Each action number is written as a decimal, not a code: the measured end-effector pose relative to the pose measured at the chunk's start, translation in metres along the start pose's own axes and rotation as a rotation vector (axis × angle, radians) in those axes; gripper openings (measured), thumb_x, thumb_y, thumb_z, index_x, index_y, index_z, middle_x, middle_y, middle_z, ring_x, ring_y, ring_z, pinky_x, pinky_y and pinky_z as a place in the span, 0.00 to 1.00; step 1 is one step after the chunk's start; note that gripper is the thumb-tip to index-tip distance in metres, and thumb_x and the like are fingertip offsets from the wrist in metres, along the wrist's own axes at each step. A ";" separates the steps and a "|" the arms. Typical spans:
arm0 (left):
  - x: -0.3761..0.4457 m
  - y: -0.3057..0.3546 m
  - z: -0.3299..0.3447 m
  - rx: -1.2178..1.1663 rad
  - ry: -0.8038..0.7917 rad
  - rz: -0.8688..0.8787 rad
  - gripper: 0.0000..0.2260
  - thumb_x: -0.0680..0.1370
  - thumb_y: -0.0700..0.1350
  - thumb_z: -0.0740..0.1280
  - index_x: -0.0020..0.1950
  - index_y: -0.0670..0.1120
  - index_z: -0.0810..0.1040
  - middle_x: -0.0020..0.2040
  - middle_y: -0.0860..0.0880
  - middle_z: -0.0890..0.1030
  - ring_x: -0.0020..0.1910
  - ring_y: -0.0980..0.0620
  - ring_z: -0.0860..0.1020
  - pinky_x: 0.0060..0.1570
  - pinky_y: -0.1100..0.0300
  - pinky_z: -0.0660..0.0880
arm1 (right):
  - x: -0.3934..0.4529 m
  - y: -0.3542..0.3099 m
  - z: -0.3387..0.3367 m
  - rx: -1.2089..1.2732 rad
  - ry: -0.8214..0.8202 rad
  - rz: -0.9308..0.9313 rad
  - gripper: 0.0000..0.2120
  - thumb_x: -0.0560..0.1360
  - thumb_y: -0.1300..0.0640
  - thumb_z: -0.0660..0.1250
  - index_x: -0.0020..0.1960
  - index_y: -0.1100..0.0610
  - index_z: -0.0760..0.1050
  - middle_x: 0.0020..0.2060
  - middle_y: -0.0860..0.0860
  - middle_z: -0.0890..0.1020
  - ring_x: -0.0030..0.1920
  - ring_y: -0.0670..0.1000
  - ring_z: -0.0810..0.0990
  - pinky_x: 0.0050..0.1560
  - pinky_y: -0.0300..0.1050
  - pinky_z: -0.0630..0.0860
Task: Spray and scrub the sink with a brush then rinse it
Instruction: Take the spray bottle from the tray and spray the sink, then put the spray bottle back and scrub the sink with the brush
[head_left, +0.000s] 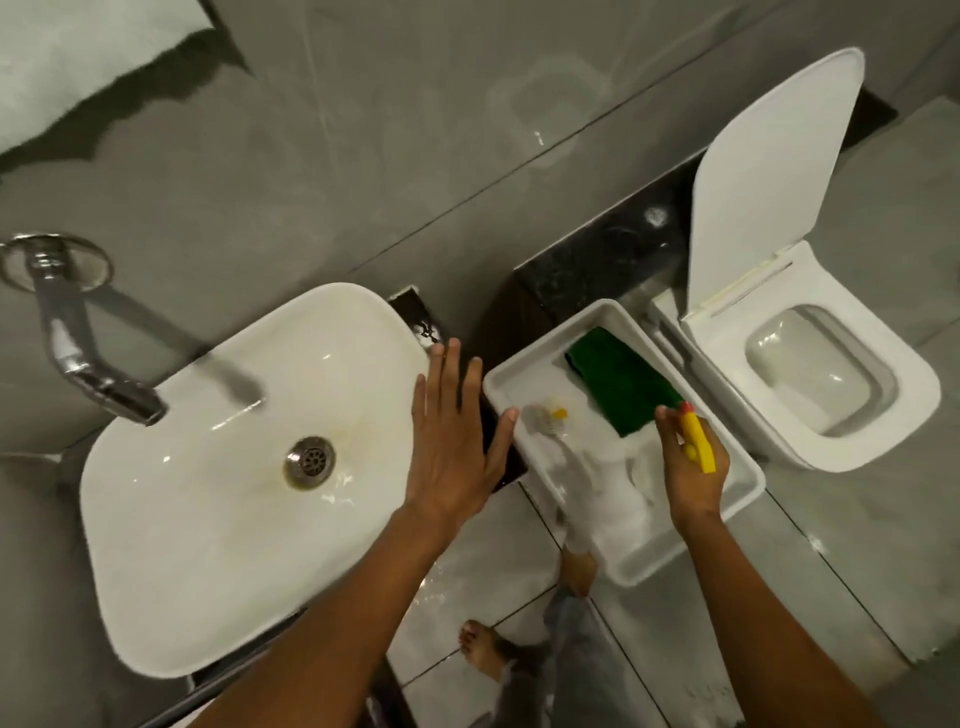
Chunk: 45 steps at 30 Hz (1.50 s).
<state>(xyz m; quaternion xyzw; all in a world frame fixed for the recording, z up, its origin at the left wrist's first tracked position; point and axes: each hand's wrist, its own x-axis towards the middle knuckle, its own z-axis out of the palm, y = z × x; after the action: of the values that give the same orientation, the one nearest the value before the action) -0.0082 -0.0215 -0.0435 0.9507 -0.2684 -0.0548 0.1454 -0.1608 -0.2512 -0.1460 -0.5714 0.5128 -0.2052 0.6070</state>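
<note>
A white oval sink sits at the left, with a metal drain in its middle and a yellowish stain around it. A chrome tap reaches over its back edge. My left hand hovers flat with fingers spread over the sink's right rim. My right hand holds a spray bottle with a yellow and red head over a white tub. In the tub lie a brush and a green scouring pad.
A white toilet with its lid raised stands at the right, against a black stone ledge. Grey tiled wall rises behind. My bare feet stand on the glossy tiled floor below the tub.
</note>
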 end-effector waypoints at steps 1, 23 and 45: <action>0.000 0.000 0.000 0.004 -0.010 -0.005 0.32 0.86 0.65 0.52 0.86 0.48 0.58 0.89 0.47 0.48 0.88 0.48 0.42 0.85 0.39 0.53 | 0.006 0.004 -0.001 -0.009 0.013 -0.006 0.03 0.76 0.44 0.76 0.48 0.35 0.85 0.44 0.36 0.88 0.45 0.32 0.85 0.49 0.23 0.78; 0.002 0.006 -0.007 -0.020 -0.053 -0.025 0.33 0.86 0.65 0.54 0.86 0.47 0.59 0.89 0.48 0.48 0.88 0.49 0.40 0.86 0.41 0.51 | -0.073 0.081 0.072 -0.252 0.086 0.174 0.21 0.81 0.46 0.71 0.69 0.56 0.74 0.64 0.55 0.79 0.64 0.57 0.78 0.66 0.63 0.78; 0.003 0.001 0.003 -0.029 0.025 0.016 0.32 0.85 0.65 0.54 0.83 0.45 0.64 0.88 0.43 0.55 0.88 0.43 0.49 0.85 0.39 0.56 | -0.027 0.048 0.095 -0.678 -0.380 0.381 0.24 0.86 0.58 0.59 0.79 0.66 0.60 0.72 0.65 0.74 0.71 0.65 0.76 0.72 0.57 0.72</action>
<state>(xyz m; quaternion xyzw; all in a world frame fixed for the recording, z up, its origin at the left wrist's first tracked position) -0.0064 -0.0247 -0.0464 0.9469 -0.2733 -0.0458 0.1629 -0.1056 -0.1703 -0.1960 -0.6613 0.5267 0.1993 0.4955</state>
